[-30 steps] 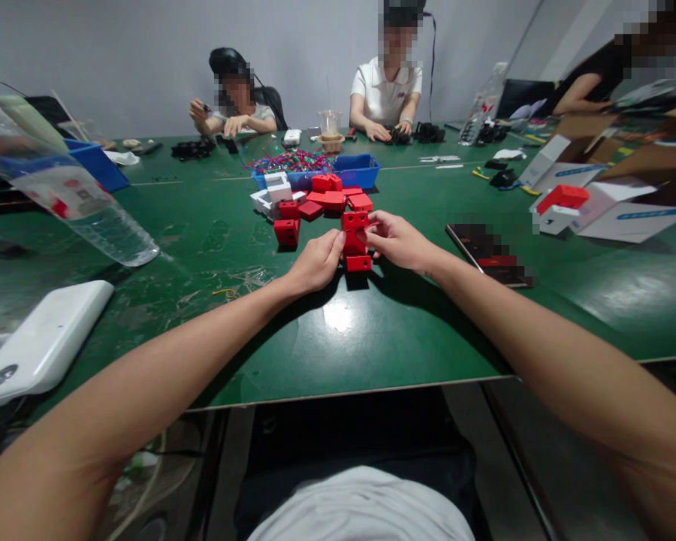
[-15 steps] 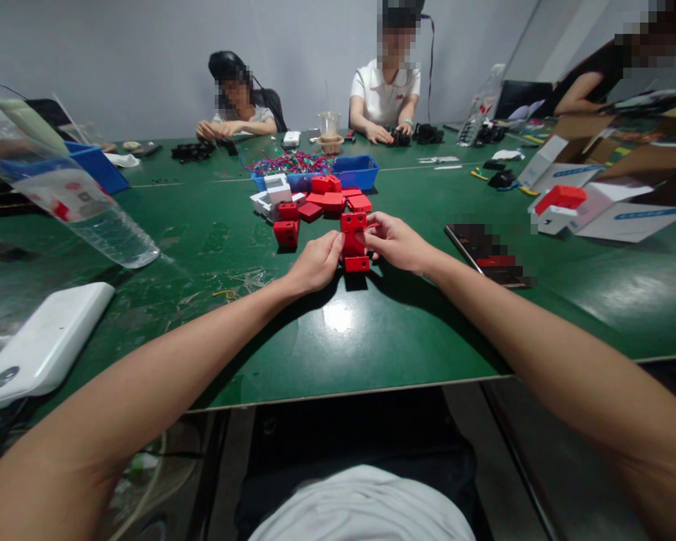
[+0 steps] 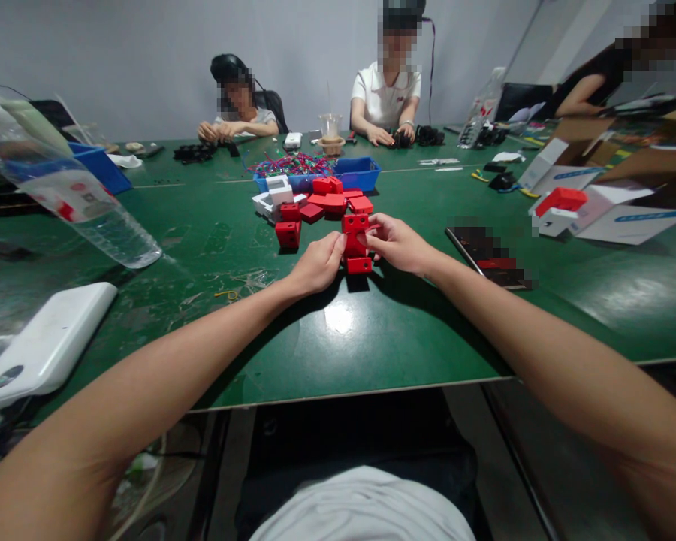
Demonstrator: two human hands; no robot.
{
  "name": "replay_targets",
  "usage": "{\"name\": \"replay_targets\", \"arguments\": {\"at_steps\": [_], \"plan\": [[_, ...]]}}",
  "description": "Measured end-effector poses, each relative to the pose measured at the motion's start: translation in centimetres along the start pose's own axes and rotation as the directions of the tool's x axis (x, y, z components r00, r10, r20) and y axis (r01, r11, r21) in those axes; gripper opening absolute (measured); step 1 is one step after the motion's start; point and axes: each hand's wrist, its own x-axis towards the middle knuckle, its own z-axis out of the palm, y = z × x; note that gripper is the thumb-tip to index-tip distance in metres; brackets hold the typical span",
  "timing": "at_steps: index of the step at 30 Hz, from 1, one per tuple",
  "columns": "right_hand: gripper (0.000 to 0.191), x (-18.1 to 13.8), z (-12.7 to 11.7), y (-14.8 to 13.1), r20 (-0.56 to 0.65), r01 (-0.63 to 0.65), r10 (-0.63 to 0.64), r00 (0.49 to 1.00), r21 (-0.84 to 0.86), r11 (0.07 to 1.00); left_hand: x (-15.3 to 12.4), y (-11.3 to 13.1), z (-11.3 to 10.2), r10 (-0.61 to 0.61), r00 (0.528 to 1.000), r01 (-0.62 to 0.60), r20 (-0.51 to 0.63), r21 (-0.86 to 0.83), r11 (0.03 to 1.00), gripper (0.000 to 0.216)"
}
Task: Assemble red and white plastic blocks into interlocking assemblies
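My left hand (image 3: pixel 314 267) and my right hand (image 3: pixel 395 242) meet at the middle of the green table (image 3: pixel 383 330), both closed on a red plastic block assembly (image 3: pixel 356 242) that stands upright between them. Its top block sits above my fingers and a lower red block (image 3: pixel 359 264) rests near the table. Just behind lies a pile of loose red blocks (image 3: pixel 330 201) with a separate red block (image 3: pixel 288 234) to the left. Some white parts (image 3: pixel 274 197) lie beside the pile.
A blue bin of coloured wires (image 3: pixel 315 171) stands behind the pile. A tilted water bottle (image 3: pixel 70 191) and a white device (image 3: pixel 45 347) are at left. White boxes (image 3: pixel 608 207) and a dark phone-like object (image 3: pixel 487 252) are at right. Three people sit at the far side.
Both hands hold the red assembly in nearly the same place; only small finger shifts. The person at far left has lowered their hands to the table.
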Motion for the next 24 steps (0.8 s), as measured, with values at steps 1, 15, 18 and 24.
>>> {"name": "replay_targets", "arguments": {"at_steps": [1,15,18,24], "plan": [[0.024,0.01,-0.01,0.01,0.000,-0.002,0.002,1.000,-0.003,1.000,0.00,0.03,-0.02,-0.001,1.000,0.001,0.000,0.003,1.000,0.039],[0.023,-0.06,-0.12,-0.12,0.007,-0.006,0.006,1.000,-0.014,1.000,-0.20,0.33,-0.19,0.009,1.000,-0.009,-0.009,-0.002,1.000,0.037],[0.023,-0.10,-0.12,-0.17,0.002,-0.007,0.007,1.000,-0.019,1.000,-0.21,0.35,-0.18,0.004,1.000,-0.004,-0.006,-0.002,1.000,0.037],[0.023,-0.11,-0.05,-0.27,0.004,-0.001,0.001,1.000,-0.016,1.000,-0.23,0.66,-0.22,-0.010,1.000,0.010,-0.014,0.021,1.000,0.036]]}}
